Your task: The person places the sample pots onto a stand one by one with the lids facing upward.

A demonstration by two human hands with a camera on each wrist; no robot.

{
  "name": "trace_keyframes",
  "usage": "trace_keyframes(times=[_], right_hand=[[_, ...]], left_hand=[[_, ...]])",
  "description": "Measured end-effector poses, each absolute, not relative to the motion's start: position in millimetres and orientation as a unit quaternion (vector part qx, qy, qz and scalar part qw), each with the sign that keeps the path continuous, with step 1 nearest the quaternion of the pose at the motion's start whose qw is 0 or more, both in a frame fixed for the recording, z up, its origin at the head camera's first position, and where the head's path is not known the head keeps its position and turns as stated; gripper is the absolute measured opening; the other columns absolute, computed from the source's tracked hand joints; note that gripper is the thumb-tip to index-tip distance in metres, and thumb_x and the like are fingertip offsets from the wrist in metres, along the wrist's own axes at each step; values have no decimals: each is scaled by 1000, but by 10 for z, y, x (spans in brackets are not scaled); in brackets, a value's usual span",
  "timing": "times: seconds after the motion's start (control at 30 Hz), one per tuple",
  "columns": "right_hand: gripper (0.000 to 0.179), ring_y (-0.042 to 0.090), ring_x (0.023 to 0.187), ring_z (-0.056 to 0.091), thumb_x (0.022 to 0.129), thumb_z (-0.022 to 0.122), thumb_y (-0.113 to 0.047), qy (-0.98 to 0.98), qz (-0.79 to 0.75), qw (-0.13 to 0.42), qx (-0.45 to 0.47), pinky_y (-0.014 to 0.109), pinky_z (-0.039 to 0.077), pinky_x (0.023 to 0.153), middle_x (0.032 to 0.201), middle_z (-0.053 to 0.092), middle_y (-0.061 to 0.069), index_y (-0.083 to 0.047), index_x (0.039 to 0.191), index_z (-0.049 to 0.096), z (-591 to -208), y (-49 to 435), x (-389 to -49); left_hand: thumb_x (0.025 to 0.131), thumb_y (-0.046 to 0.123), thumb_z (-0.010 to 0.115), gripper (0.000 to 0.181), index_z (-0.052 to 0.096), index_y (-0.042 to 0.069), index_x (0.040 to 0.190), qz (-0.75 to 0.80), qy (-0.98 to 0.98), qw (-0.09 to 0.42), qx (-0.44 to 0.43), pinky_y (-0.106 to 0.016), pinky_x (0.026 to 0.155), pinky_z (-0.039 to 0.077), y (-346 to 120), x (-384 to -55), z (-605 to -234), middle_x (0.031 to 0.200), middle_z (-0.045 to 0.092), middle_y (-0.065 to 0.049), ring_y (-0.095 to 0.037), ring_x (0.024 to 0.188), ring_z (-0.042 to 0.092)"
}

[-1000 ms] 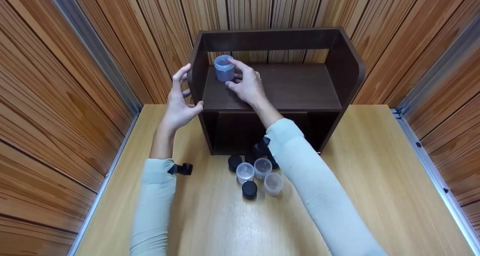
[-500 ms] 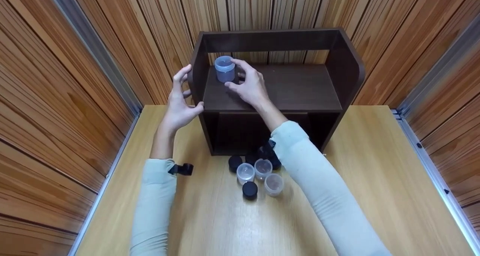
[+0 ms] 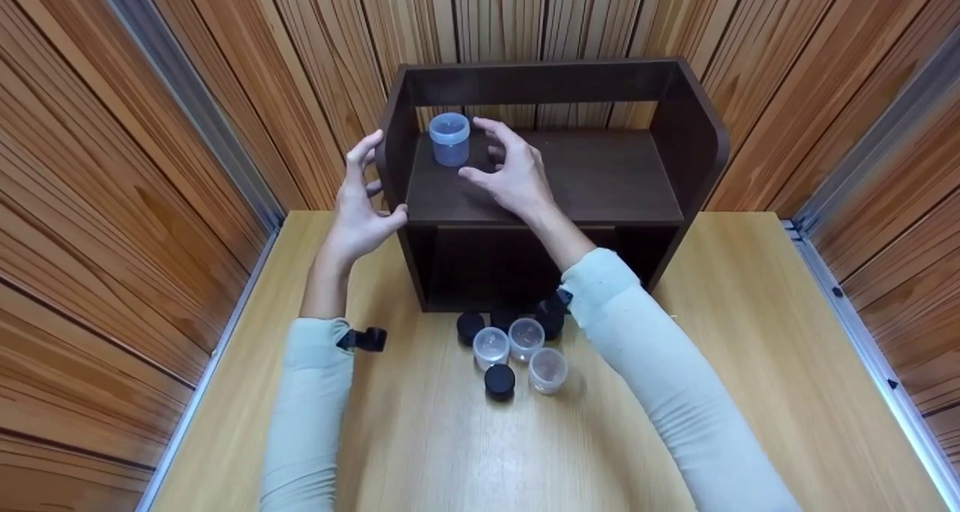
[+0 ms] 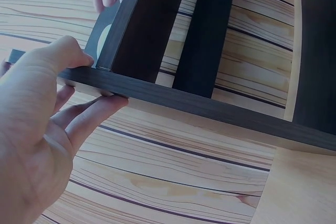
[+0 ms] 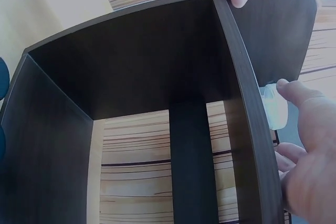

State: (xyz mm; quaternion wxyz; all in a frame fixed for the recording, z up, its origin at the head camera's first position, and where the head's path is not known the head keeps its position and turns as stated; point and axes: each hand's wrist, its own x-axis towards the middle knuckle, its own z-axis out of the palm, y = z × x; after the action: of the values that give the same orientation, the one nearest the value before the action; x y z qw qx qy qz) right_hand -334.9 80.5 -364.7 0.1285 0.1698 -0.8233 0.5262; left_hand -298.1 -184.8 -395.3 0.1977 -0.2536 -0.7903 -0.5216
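Observation:
A translucent bluish plastic jar (image 3: 450, 140) stands upright, its top uncovered, on the upper board of a dark brown desktop shelf (image 3: 585, 174), near the left side panel. My right hand (image 3: 514, 167) is just right of the jar, thumb and fingers spread, with a gap between them and it. In the right wrist view, part of the jar (image 5: 273, 107) shows behind the board's edge by my thumb. With thumb on one face and fingers on the other, my left hand (image 3: 360, 204) grips the shelf's left side panel (image 4: 210, 109) at its edge.
In front of the shelf, several translucent jars (image 3: 548, 370) stand on the wooden table (image 3: 420, 437). Black lids (image 3: 499, 381) lie among them, some close to the shelf's base. Wood-panelled walls (image 3: 150, 197) enclose the table at the back and sides.
My right hand has let go of the jar and drawn back to the right, its forearm shifting right too. The jar stays on the upper board. My left hand keeps its grip.

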Motion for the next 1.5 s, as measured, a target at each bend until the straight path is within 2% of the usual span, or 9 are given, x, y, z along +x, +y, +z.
trace_keyframes(times=[0.2, 0.43, 0.67, 1.03, 1.23, 1.5], right_hand=[[72, 43, 143, 70, 93, 92, -14, -828, 514, 135, 177, 52, 62, 117, 161, 67, 15, -16, 159, 63, -3627, 912, -3261], [70, 42, 143, 69, 93, 91, -13, -827, 506, 141, 198, 54, 62, 117, 157, 69, 18, -14, 158, 64, -3606, 1023, -3174], [69, 40, 142, 68, 90, 92, -13, -814, 512, 166, 218, 58, 63, 114, 154, 71, 12, -13, 155, 67, -3605, 1170, -3068], [65, 43, 141, 68, 94, 91, -17, -811, 496, 192, 245, 62, 62, 114, 153, 72, 14, -12, 154, 68, -3664, 1383, -2852], [63, 42, 136, 70, 92, 92, -15, -812, 478, 219, 254, 60, 63, 110, 146, 75, 14, -11, 152, 71, -3661, 1491, -2740], [62, 38, 138, 69, 93, 91, -15, -815, 452, 225, 285, 56, 61, 113, 150, 74, 11, -9, 151, 70, -3705, 1626, -2534]], left_hand=[[89, -11, 75, 95, 28, 8, 169, -527, -785, 199, -257, -71, 123, 52, -1846, -2994, -3961, 172, 42, -18, -30, 155, 46], [89, -12, 75, 94, 28, 7, 169, -525, -784, 204, -261, -73, 123, 51, -1854, -2994, -3963, 169, 44, -21, -32, 154, 46], [90, -11, 74, 94, 27, 7, 169, -525, -783, 202, -265, -71, 123, 53, -1842, -3010, -3969, 170, 43, -21, -33, 153, 47], [89, -12, 73, 94, 28, 8, 169, -525, -786, 200, -256, -70, 123, 52, -1818, -3004, -3992, 171, 43, -20, -33, 154, 47], [89, -11, 73, 93, 28, 7, 169, -521, -790, 203, -252, -71, 123, 52, -1821, -3019, -3974, 175, 41, -19, -33, 155, 46], [91, -10, 74, 92, 28, 7, 169, -517, -789, 206, -260, -73, 123, 50, -1852, -3001, -3958, 173, 41, -21, -35, 155, 46]])
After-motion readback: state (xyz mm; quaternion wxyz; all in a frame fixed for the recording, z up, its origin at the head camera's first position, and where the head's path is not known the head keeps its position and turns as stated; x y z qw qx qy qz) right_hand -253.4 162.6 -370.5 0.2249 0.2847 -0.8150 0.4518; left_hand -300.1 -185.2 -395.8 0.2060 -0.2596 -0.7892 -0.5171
